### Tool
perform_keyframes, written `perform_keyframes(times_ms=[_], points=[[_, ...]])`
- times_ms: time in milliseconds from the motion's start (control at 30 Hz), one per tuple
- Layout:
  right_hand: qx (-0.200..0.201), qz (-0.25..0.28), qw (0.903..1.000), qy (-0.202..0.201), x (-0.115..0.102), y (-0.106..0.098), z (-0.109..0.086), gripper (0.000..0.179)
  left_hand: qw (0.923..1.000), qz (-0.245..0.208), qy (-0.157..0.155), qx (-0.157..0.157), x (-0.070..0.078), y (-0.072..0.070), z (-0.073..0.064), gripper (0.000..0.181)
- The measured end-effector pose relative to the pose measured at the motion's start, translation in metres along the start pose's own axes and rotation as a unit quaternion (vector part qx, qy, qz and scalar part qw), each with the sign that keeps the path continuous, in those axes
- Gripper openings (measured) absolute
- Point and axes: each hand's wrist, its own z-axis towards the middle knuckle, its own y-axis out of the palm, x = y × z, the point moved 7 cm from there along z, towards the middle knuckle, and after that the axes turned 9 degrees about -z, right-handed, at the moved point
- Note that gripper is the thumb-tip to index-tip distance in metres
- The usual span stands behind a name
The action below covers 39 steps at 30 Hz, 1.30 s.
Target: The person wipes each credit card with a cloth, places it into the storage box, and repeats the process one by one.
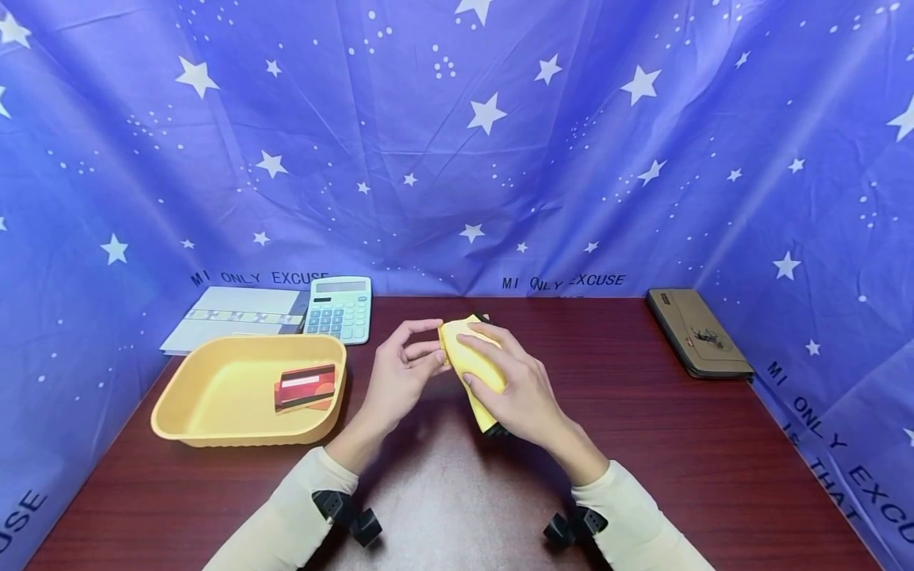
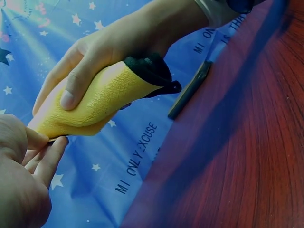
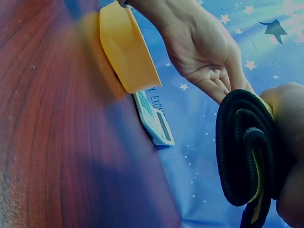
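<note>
A yellow cloth (image 1: 477, 366) with black edging, rolled into a thick bundle, is held up over the table between the two hands. My right hand (image 1: 520, 387) grips the roll from its right side, thumb and fingers spread along it. The left hand (image 1: 400, 373) pinches the cloth's outer edge between thumb and fingertips, also seen from close by at the left hand (image 2: 28, 166) in the left wrist view. From the right wrist, the cloth (image 3: 232, 147) shows its end as dark coiled layers, with a loose edge hanging below.
A yellow basin (image 1: 214, 396) with red cards (image 1: 307, 386) in it stands at left. Behind it are a pale blue calculator (image 1: 339, 311) and a white notebook or box with a patterned band (image 1: 239, 309). A brown wallet (image 1: 698, 333) lies at far right, near the starry curtain (image 1: 457, 159).
</note>
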Motion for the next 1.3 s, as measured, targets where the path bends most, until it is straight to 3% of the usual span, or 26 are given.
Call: perform_keyframes(times_ms=[267, 733, 1033, 1300], points=[[0.004, -0.023, 0.9997, -0.008, -0.001, 0.001, 0.002, 0.055, 0.9999, 0.006, -0.002, 0.009, 0.004, -0.002, -0.001, 0.047], [0.029, -0.033, 0.9977, 0.051, 0.022, -0.019, 0.006, 0.055, 0.9998, 0.011, -0.009, 0.011, 0.021, -0.004, -0.004, 0.045], [0.05, -0.038, 0.9951, 0.076, 0.037, -0.029, 0.006, 0.054, 0.9972, 0.068, 0.029, -0.015, 0.029, -0.007, 0.0, 0.044], [0.047, -0.039, 0.9929, 0.102, 0.048, -0.03, 0.005, 0.052, 0.9972, 0.064, 0.039, -0.006, 0.031, -0.013, 0.003, 0.043]])
